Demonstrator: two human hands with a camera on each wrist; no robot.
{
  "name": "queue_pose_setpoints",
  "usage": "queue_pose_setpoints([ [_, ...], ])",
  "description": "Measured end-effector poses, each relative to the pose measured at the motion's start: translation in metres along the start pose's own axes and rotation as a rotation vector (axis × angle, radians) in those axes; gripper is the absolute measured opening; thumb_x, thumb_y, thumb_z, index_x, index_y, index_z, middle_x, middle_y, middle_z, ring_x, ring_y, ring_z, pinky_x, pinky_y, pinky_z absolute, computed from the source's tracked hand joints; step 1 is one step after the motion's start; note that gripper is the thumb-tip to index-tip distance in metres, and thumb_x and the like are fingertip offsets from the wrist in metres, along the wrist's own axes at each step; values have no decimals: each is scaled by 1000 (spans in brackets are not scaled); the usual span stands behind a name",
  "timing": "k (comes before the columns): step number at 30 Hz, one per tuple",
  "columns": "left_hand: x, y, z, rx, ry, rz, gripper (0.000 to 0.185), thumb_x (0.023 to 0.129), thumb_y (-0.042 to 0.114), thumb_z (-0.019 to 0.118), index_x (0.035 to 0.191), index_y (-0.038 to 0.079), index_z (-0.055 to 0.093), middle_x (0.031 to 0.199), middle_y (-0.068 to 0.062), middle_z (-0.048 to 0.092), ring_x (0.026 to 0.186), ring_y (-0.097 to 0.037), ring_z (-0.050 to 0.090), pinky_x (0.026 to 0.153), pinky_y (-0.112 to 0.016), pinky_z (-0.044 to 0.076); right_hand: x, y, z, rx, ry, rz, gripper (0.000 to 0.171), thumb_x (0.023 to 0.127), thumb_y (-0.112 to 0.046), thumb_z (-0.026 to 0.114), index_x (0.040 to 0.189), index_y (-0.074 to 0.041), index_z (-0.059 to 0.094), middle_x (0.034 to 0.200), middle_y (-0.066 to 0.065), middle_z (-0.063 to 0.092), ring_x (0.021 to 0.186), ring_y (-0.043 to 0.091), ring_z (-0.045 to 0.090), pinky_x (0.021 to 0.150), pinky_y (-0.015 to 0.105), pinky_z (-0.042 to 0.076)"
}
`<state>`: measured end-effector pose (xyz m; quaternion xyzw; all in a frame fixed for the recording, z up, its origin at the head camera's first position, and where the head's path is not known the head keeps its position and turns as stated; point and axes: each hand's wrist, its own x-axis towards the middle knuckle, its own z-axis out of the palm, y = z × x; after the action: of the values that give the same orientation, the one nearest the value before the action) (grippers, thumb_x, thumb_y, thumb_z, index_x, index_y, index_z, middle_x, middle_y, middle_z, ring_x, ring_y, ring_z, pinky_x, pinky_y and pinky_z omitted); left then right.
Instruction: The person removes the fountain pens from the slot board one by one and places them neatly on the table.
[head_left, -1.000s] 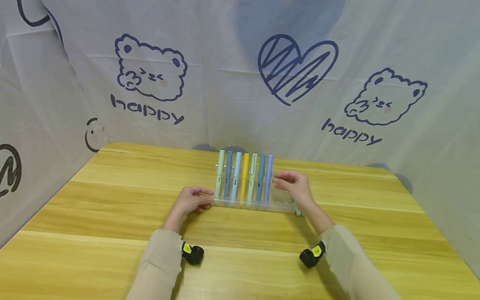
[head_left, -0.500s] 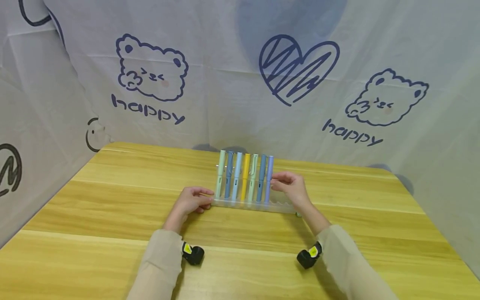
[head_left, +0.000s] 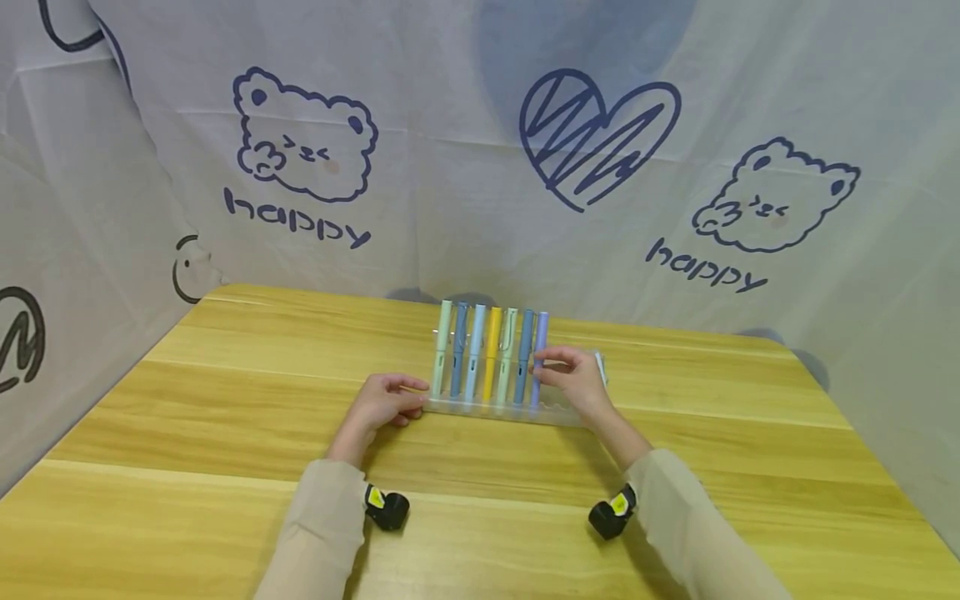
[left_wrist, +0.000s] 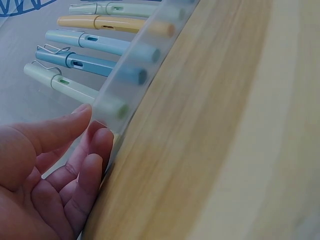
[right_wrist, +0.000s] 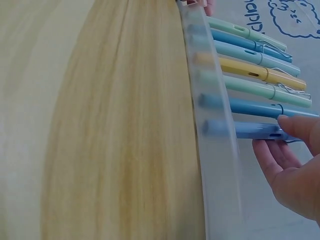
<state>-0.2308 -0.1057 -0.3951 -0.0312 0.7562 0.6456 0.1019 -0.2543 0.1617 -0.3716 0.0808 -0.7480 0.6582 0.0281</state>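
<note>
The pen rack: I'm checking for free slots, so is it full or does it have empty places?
Not full. The clear rack holds seven pens, the purple pen last; the scalloped slots nearer the right hand stand empty.

The desk (head_left: 225, 433) is wood, yellow-toned, with a streaky grain and a smooth, slightly shiny finish. The pen rack (head_left: 501, 408) on it is frosted, translucent plastic, matt and cloudy in the wrist views. The pens (head_left: 489, 354) look like smooth matt plastic in pastel shades, some with thin metal wire clips. The backdrop (head_left: 450, 167) is thin, creased cloth with printed dark blue drawings. The sleeves (head_left: 315, 533) are soft beige fabric.
</note>
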Motion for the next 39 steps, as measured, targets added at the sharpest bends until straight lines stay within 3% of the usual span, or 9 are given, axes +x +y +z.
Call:
queue_pose_setpoints([
  [10, 0, 0, 0, 6, 0, 7, 24, 81, 3, 63, 102, -8, 60, 68, -3, 61, 58, -11, 56, 51, -23, 46, -2, -1, 2, -8, 41, -12, 21, 75, 17, 60, 96, 18, 57, 97, 24, 60, 74, 15, 63, 69, 31, 51],
  [16, 1, -1, 1, 11, 4, -1, 23, 81, 2, 63, 101, -8, 61, 69, -4, 62, 58, -11, 56, 51, -23, 46, -4, 0, 2, -37, 43, -72, 19, 74, 17, 60, 93, 17, 59, 98, 25, 59, 75, 15, 63, 69, 29, 51],
  [24, 0, -1, 1, 16, 0, 4, 22, 81, 3, 62, 101, -8, 61, 69, -4, 62, 59, -11, 57, 52, -23, 46, -6, -2, 3, -124, 71, -111, 15, 76, 14, 61, 91, 14, 61, 91, 26, 62, 80, 29, 63, 68, 25, 50],
  [34, 0, 0, 1, 17, 4, 3, 23, 81, 3, 63, 101, -8, 61, 69, -4, 62, 59, -11, 57, 51, -22, 46, -6, -3, 1, -101, 105, -162, 15, 76, 14, 61, 91, 16, 61, 87, 27, 62, 69, 6, 62, 66, 20, 49],
  [39, 0, 0, 0, 15, 2, 6, 23, 81, 3, 63, 102, -8, 60, 70, -4, 63, 59, -11, 57, 52, -22, 46, -5, -5, 0, -82, 124, -189, 15, 76, 14, 61, 90, 17, 59, 88, 29, 61, 68, 3, 61, 65, 19, 49],
])
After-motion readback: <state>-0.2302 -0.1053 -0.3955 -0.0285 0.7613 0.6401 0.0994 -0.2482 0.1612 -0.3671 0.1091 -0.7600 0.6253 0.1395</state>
